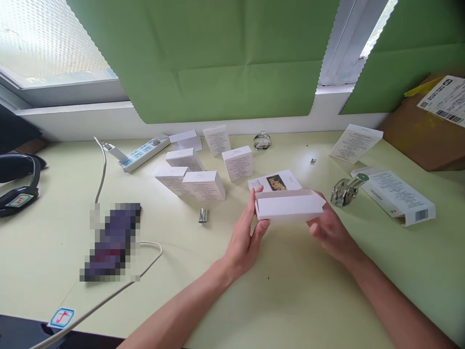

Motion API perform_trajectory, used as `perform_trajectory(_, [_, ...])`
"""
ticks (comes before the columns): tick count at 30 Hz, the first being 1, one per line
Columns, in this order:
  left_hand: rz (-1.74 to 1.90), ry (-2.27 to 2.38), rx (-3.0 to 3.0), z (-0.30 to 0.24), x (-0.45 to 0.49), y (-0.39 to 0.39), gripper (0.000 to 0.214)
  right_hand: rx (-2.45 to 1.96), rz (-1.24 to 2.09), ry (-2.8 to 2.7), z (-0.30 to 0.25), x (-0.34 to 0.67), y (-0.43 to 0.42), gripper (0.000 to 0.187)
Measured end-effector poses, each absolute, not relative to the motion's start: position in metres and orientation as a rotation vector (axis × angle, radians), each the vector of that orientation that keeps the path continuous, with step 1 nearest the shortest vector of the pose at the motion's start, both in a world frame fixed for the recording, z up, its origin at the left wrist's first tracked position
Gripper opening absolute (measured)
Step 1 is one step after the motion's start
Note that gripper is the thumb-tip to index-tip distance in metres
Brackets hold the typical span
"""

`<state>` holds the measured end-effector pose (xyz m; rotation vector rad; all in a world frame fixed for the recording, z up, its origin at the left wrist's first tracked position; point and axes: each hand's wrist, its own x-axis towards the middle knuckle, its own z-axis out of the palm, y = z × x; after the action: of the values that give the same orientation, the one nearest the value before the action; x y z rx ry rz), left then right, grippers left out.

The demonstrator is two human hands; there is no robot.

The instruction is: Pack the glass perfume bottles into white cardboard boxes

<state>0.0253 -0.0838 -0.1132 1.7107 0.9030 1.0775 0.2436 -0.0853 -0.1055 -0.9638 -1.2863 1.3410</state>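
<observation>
Between my two hands a white carton (290,206) is held above the table, its long side turned toward me. My left hand (247,237) grips its left end, thumb below and fingers up the side. My right hand (332,230) is closed at its right end, with some fingers hidden behind it. Just beyond lies a flat white box (279,182) with a dark picture. To the right a glass perfume bottle (345,190) leans with its green-silver cap, near an unfolded printed carton (395,194). A small silver cap (203,215) rests left of my left hand.
Several printed white boxes (204,185) stand at the middle left. A round glass bottle (262,140) is by the window ledge. Around them are a power strip (143,152), a pixelated dark object (112,242), a white cable (119,291), a headset (22,189) and a brown cardboard box (421,128).
</observation>
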Motion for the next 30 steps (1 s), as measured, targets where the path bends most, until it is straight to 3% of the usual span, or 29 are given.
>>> perform_trajectory(2, [1.065,0.891,1.679,-0.113,0.025,-0.084,0.06,-1.065,1.359,-1.345,-0.102,0.244,-0.088,0.07])
perform_trajectory(7, [1.051,0.889,1.538,-0.109,0.025,-0.082,0.05,-1.212,1.375,-1.335,-0.093,0.247,-0.092,0.054])
perform_trajectory(13, [1.103,0.856,1.201,-0.097,0.027,-0.077,0.042,-0.97,1.407,-1.227,-0.094,0.252,-0.089,0.069])
perform_trajectory(17, [1.079,0.812,1.062,-0.088,0.043,-0.074,0.042,-0.911,1.451,-1.058,-0.104,0.238,-0.086,0.061])
perform_trajectory(26, [0.8,0.891,1.716,-0.065,0.043,-0.036,0.034,-0.901,1.357,-0.948,-0.098,0.239,-0.08,0.042])
perform_trajectory(30, [0.83,1.065,1.928,-0.067,0.044,-0.01,0.047,-0.92,1.217,-0.949,-0.086,0.256,-0.079,0.04])
